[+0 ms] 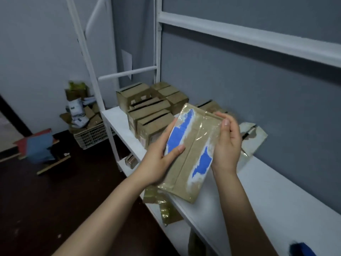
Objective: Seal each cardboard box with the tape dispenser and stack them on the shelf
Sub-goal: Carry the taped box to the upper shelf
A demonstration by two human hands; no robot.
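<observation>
Both hands (160,159) (227,143) grip taped cardboard box (191,154).

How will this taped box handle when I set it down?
Probably slippery: glossy tape covers the box. Likely stiff: its faces look flat between left hand and right hand. Being flat, it seems unlikely to tip on the shelf.

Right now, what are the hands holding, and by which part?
A taped cardboard box: left hand grips its left side, right hand its right side.

Left hand (159,157) and right hand (228,145), each curled round an opposite long edge of the cardboard box (191,145).
</observation>
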